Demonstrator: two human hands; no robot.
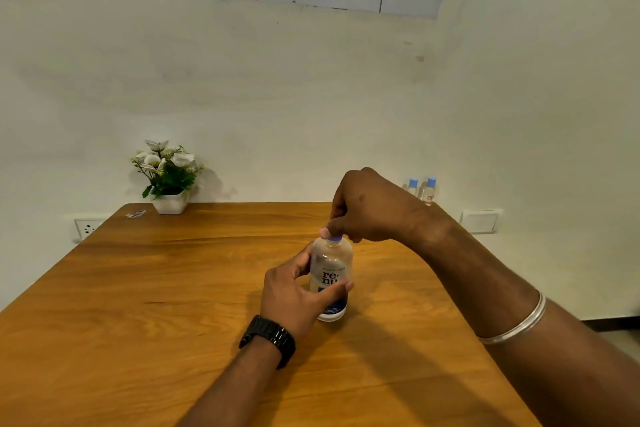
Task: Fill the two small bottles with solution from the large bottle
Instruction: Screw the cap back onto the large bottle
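**Two hands opening the large solution bottle on a wooden bench**

A large bottle (330,279) stood upright near the middle of a wooden bench (173,288). It was clear plastic, with a label printed in dark letters and a blue band near its base. The left hand (294,298) wrapped round the lower half of the bottle from the left, thumb across the front of the label, fingers closed on its body. The right hand (367,208) came from above and to the right, its fingertips pinched together on the small blue cap (335,238) at the top.

The two small bottles (422,189), each with a light blue cap, stood side by side at the far right edge of the bench against the wall, well apart from both hands and partly hidden behind the right hand. A potted white flower (168,177) sat at the far left.

The large bottle looked light and smooth, probably with thin walls that would give if squeezed, so the body was the sensible place to steady it. The cap was small and likely called for a firm fingertip grip.
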